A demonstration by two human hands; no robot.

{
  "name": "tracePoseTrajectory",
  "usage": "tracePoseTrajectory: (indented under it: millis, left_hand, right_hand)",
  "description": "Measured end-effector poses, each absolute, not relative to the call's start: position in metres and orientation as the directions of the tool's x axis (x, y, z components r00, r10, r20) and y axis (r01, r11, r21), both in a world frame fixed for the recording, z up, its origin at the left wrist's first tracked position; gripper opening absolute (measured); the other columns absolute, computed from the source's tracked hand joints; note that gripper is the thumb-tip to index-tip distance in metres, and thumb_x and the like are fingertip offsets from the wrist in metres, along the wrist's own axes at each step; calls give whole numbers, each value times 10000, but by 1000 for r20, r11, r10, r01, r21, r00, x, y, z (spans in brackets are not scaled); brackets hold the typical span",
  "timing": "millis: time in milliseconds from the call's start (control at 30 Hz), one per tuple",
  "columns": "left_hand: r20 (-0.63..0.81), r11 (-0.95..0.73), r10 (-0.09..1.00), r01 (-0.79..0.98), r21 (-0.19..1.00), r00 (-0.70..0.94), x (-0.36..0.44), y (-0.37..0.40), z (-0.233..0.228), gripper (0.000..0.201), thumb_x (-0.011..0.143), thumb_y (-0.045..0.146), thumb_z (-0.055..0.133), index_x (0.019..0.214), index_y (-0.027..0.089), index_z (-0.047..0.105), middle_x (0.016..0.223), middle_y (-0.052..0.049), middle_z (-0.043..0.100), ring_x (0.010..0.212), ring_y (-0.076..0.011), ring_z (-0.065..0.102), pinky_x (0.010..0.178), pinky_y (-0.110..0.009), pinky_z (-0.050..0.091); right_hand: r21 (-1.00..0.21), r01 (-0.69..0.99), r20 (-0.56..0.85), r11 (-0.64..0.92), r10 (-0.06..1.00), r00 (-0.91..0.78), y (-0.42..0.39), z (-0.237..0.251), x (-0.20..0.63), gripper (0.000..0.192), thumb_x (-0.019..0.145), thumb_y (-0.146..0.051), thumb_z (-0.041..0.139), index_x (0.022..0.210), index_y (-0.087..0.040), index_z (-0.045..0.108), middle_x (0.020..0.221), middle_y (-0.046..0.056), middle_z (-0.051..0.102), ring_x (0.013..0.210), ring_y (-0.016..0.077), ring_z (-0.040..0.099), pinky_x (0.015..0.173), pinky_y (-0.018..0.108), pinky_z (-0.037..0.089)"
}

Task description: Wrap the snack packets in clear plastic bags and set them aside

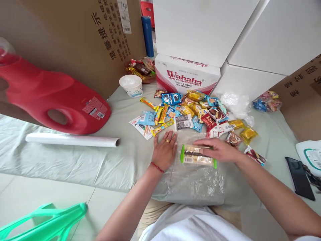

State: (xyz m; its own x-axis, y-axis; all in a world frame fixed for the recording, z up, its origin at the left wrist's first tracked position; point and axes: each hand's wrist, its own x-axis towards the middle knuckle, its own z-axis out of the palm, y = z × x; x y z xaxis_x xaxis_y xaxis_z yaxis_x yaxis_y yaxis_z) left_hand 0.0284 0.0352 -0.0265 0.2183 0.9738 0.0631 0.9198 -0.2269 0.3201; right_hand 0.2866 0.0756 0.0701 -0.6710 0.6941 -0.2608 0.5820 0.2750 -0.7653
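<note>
My left hand (164,150) lies flat with its fingers stretched out, at the left edge of a clear plastic bag (195,184) spread on the cloth. A clear snack packet with green ends (193,159) is over the bag. My right hand (219,150) has hold of it from the right, the thumb across its front and a finger along its upper edge. Just beyond both hands is a loose pile of small wrapped snacks (185,110), including a grey-and-white packet (184,122) near my left fingertips.
Behind the pile are a Wahaha carton (187,78) and a paper cup (131,86). At left lie a red detergent jug (67,97) and a white roll (72,139). Crumpled clear plastic (233,103) and a phone (299,177) are at right. A green stool (50,221) stands below.
</note>
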Motion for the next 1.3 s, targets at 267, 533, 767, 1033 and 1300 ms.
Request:
tracePoseTrajectory:
  millis: [267,533,767,1033,1300]
  left_hand:
    - [58,-215,977,927,307,207,28,36,-24,535,1071,356,208,1533,242,450,1633,-64,399,1513,-239,364,1267,-591,129]
    - [69,-216,976,933,287,205,29,36,-25,522,1069,351,230,1530,263,457,1631,-61,403,1509,-244,370,1266,-591,139]
    - [63,-206,979,937,283,196,31,36,-27,530,1068,364,232,1543,247,436,1647,-55,371,1525,-237,340,1265,-607,143]
    - [77,-199,980,933,298,185,32,37,-32,544,1063,370,254,1563,218,403,1658,-67,348,1531,-249,327,1273,-608,119]
    - [67,-156,988,921,356,141,29,38,-29,539,1066,369,238,1538,208,443,1644,-77,377,1516,-260,364,1259,-596,197]
  right_hand:
    - [-389,734,34,557,805,-593,21,23,262,514,958,-483,620,1409,-237,615,1461,142,573,1408,353,432,1165,571,373]
    - [-384,760,-9,524,821,-570,16,12,264,542,920,-327,680,1443,-253,560,1401,127,612,1347,322,477,1129,542,402]
    - [-281,764,-25,581,791,-611,20,17,260,574,857,-233,694,1415,-181,572,1348,163,623,1306,347,484,1161,554,331]
    - [-431,752,87,498,853,-515,17,31,290,548,902,-348,653,1425,-233,540,1344,141,598,1298,339,489,1105,514,423]
    - [-376,713,53,592,782,-621,18,7,254,561,913,-322,669,1442,-188,539,1337,158,596,1336,343,457,1185,603,287]
